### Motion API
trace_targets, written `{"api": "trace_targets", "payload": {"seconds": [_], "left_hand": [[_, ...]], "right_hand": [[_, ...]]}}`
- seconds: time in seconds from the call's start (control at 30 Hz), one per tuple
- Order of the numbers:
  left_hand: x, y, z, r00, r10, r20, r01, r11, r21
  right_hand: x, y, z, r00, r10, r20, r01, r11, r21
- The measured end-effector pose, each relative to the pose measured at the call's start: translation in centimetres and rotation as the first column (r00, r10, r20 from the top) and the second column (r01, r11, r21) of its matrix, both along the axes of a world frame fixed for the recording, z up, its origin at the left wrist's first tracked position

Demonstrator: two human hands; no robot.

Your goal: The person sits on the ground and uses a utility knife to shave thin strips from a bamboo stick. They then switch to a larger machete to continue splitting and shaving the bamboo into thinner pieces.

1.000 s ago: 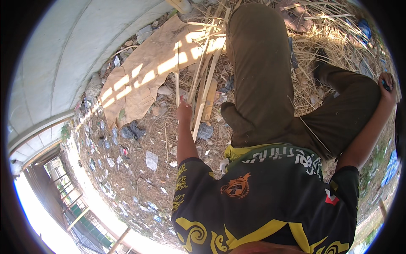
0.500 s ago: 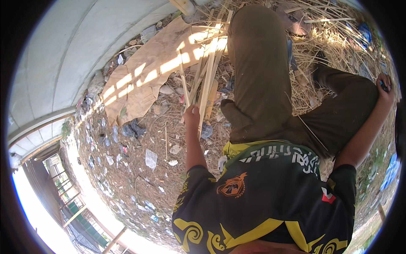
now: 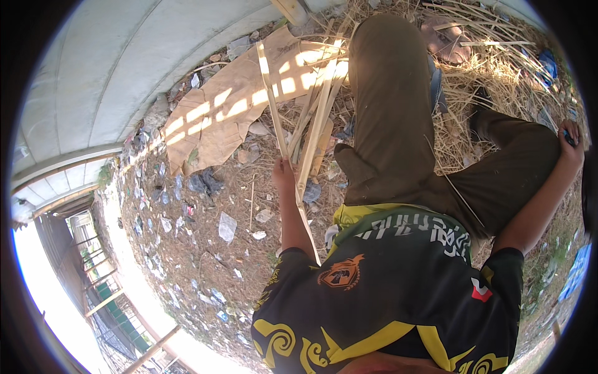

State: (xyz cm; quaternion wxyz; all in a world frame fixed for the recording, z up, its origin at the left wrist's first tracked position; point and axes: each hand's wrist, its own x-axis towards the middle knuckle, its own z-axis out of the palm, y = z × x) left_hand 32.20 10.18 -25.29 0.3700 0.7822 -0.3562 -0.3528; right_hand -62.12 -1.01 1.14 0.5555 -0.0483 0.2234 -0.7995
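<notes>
Litter-strewn ground (image 3: 205,268) spreads beneath me, with a pale panelled wall (image 3: 131,62) rising beyond my left hand (image 3: 284,174). That hand is closed around one long, pale bamboo strip (image 3: 272,106), which reaches up and away from my fingers; another pale length runs beside my forearm to my sleeve, and I cannot tell whether it is the same piece. Just right of the hand lies a loose bunch of bamboo strips (image 3: 321,112); farther off, up and to its left, a sunlit brown cardboard sheet (image 3: 208,134). My right hand (image 3: 572,138), well apart beside my knee, is curled around a small blue object (image 3: 567,138) I cannot identify. I judge the step to be handling a single strip; moving it calls for a firm hold and its ends clear of the bunch.
</notes>
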Motion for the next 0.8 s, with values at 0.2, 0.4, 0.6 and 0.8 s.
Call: {"api": "trace_targets", "payload": {"seconds": [0.2, 0.4, 0.6, 0.8], "left_hand": [[-4.2, -5.4, 11.1, 0.995, -0.059, -0.086, 0.038, 0.974, -0.222], [-7.8, -13.6, 20.4, 0.95, -0.266, -0.163, 0.236, 0.954, -0.183], [-12.5, -21.9, 28.7, 0.89, -0.444, 0.105, 0.454, 0.842, -0.29], [-25.4, -28.1, 41.2, 0.834, -0.442, 0.33, 0.549, 0.721, -0.424]], "right_hand": [[4.8, -0.6, 2.5, 0.966, 0.114, -0.233, -0.09, 0.99, 0.113], [22.9, -1.2, 7.6, 0.306, 0.455, -0.836, 0.169, 0.838, 0.518], [26.9, -3.9, 4.8, -0.272, 0.699, -0.662, 0.238, 0.715, 0.657], [35.6, -6.9, -0.9, -0.804, 0.59, -0.069, 0.048, 0.181, 0.982]]}}
